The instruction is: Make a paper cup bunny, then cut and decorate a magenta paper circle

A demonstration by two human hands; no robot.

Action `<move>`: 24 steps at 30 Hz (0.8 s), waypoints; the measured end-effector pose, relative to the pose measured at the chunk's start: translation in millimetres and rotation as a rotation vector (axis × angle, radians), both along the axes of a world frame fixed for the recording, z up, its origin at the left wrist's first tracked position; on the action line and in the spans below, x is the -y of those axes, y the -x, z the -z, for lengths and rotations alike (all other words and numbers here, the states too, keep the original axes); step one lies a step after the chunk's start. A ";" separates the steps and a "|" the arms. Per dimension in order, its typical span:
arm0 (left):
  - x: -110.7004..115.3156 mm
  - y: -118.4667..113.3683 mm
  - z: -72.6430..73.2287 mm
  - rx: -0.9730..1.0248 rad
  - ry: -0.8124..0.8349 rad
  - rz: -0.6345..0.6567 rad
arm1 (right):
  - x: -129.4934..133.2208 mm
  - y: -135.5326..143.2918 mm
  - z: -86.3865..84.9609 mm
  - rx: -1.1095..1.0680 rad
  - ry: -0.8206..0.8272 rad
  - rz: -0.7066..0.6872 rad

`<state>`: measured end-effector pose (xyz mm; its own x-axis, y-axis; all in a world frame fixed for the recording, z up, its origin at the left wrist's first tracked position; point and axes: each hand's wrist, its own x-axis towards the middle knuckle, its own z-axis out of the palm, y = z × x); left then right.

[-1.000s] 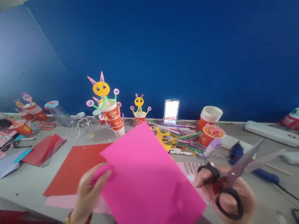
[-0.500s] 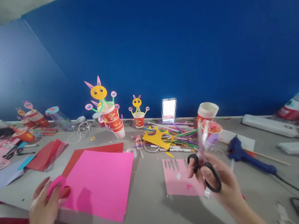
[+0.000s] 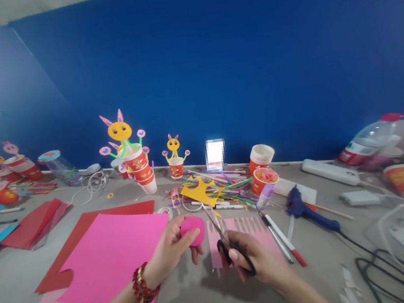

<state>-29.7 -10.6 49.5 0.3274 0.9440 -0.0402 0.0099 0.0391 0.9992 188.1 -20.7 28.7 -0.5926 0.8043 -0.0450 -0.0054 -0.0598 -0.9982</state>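
Observation:
A small rounded piece of bright pink paper (image 3: 194, 228) is pinched between the thumb and fingers of my left hand (image 3: 177, 244). Just right of it, my right hand (image 3: 251, 254) holds black-handled scissors (image 3: 217, 224), my fingers in the handles and the blades pointing up and left, close to the pink piece. Beneath and behind the scissors lies a light pink sheet (image 3: 261, 235) with narrow leaf-shaped cutouts along its top edge. A large bright pink sheet (image 3: 114, 252) with a curved notch in its left edge rests on a red sheet (image 3: 53, 268), left of my hands.
Decorated cup figures (image 3: 139, 167) stand near the blue wall. Pipe cleaners and a yellow cut sheet (image 3: 202, 191) lie mid-table. Markers (image 3: 282, 235), a blue glue gun (image 3: 310, 214) with its cable, stacked cups (image 3: 261, 156) and a bottle (image 3: 368, 142) are on the right.
My left hand has moved right and up from the sheet's lower left edge with the pink piece. My right hand has lowered the scissors and shifted left toward it. The camera view has shifted right.

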 end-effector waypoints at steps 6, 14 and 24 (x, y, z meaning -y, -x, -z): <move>-10.7 -20.6 17.5 0.153 0.043 -0.067 | 1.7 -0.6 15.3 -0.035 0.094 0.010; -6.6 -22.2 33.5 0.208 0.127 -0.043 | 4.6 16.3 22.3 -0.069 0.110 0.064; -5.7 -25.1 24.2 0.234 0.142 -0.054 | 6.3 19.0 28.9 -0.037 0.133 0.092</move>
<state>-4.5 -4.9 25.3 0.2924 0.9507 -0.1029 -0.2266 0.1734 0.9584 169.1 -27.0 -0.2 -0.5198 0.8437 -0.1344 -0.0538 -0.1893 -0.9804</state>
